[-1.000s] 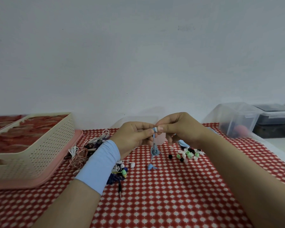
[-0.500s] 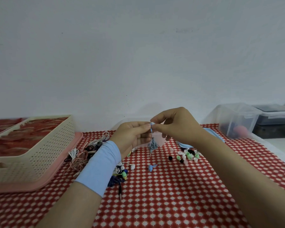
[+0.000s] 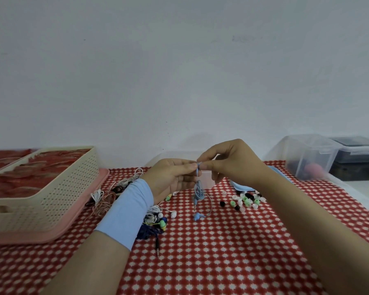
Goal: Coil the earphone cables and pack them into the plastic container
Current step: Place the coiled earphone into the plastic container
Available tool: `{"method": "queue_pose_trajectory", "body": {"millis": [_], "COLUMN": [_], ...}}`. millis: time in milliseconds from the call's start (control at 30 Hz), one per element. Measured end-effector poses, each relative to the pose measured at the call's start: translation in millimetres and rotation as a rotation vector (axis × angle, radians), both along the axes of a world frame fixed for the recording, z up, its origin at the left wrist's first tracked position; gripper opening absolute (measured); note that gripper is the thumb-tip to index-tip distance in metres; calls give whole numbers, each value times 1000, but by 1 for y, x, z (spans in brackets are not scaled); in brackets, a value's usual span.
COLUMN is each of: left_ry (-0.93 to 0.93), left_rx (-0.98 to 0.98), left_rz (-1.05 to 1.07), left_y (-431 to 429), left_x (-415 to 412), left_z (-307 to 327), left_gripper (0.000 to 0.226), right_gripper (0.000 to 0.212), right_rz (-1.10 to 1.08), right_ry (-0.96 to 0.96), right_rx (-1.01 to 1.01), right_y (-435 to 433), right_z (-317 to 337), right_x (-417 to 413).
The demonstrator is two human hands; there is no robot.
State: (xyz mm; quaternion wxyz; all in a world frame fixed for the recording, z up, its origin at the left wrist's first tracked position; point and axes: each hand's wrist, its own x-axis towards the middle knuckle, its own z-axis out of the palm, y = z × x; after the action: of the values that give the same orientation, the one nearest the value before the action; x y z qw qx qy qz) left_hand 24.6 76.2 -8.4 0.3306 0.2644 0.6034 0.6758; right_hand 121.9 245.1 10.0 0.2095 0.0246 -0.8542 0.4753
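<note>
Head cam, fwd-down, close over table

bare tablecloth in front; ear tips right, tangled earphones left.

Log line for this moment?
step: coiling | left grip: pinches thin light-blue earphone cable | right grip: pinches same cable | coil: hangs below grips | blue earbud: on red-white checked tablecloth | packing: not yet
</note>
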Motion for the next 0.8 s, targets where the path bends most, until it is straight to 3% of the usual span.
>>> {"method": "queue_pose_trajectory", "body": {"millis": [200, 433, 533, 800], "left_ry": [7, 84, 183, 313], "left_rx": [-7, 1, 2, 46], "left_rz": [7, 30, 92, 147], "left_y": [1, -1, -2, -3], "left_x": [0, 1, 1, 1], "left_z": [-1, -1, -1, 0], "left_gripper": [18, 16, 14, 15], "right_gripper": [4, 16, 38, 21], "right_rz": [25, 9, 17, 77], "right_ry": [-26, -30, -75, -193], "right_rx": [-22, -1, -99, -459], "right_y": [0, 0, 2, 4], "right_z": [0, 0, 1, -2], "right_x": [2, 1, 3, 2]}}
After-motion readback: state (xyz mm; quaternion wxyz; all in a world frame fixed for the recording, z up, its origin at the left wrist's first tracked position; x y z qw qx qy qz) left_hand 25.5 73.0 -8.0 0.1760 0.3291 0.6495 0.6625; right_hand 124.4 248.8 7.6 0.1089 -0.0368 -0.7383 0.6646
